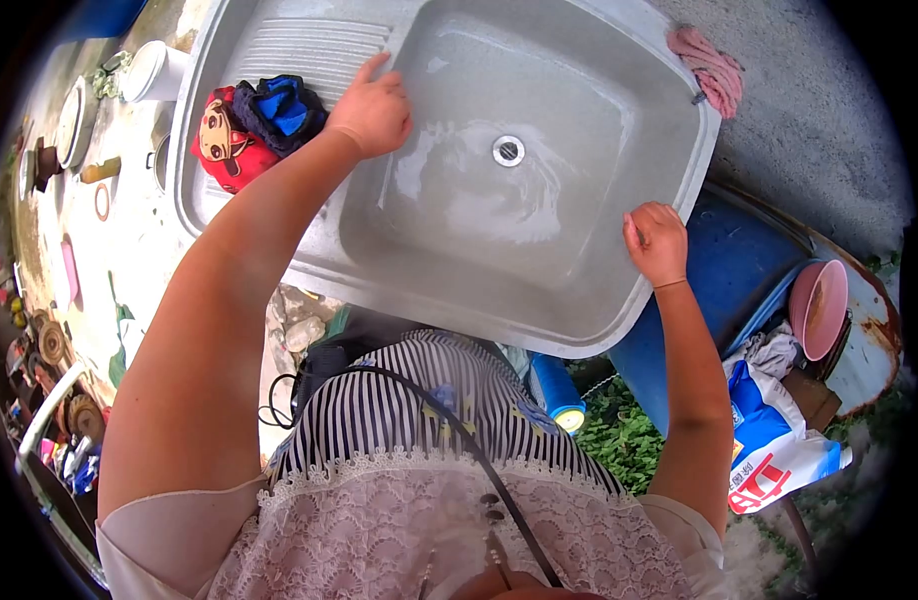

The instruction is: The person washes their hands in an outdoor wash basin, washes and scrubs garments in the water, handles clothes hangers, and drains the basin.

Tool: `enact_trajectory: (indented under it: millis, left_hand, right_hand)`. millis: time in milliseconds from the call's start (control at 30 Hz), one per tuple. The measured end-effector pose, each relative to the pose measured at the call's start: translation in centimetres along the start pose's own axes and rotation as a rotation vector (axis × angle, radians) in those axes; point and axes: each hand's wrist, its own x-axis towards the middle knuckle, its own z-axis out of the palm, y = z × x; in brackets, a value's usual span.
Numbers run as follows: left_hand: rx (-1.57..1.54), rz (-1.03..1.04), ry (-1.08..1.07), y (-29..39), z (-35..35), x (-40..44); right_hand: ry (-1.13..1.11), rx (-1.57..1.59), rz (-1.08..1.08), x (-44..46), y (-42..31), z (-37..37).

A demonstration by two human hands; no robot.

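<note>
A grey sink (pixel 539 325) with a ribbed drainboard stands in front of me. Shallow water lies around the drain (pixel 508 151) in its basin. My left hand (pixel 372 112) is at the ridge between drainboard and basin, index finger stretched out and nothing held. Just left of it, a red cloth (pixel 231 140) printed with a cartoon face lies bunched against a dark blue cloth (pixel 281 108). Over the basin's right rim is my right hand (pixel 659 240), its fingers curled in. Whether they hold anything is hidden.
A pink rag (pixel 709 70) hangs over the sink's far right corner. A blue barrel (pixel 724 270), a pink bowl (pixel 819 308) and a white-and-blue detergent bag (pixel 779 440) are at the right. A white bucket (pixel 156 72) stands on the ground at the left.
</note>
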Motion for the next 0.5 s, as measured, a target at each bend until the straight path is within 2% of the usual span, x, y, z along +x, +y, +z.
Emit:
enact_trajectory:
  millis: [167,300,500]
  left_hand:
    - [-0.016,0.008,-0.013,-0.30,0.31,0.00]
    - [-0.015,0.021,0.084,-0.29,0.55,-0.18]
    - [-0.034,0.020,0.065,-0.22,0.50,-0.21]
  right_hand:
    - [-0.009,0.009,0.007,-0.11,0.08,0.17]
    - [-0.020,-0.008,0.016,0.00,-0.21,-0.02]
    - [-0.019,-0.003,0.011,-0.07,-0.08,-0.02]
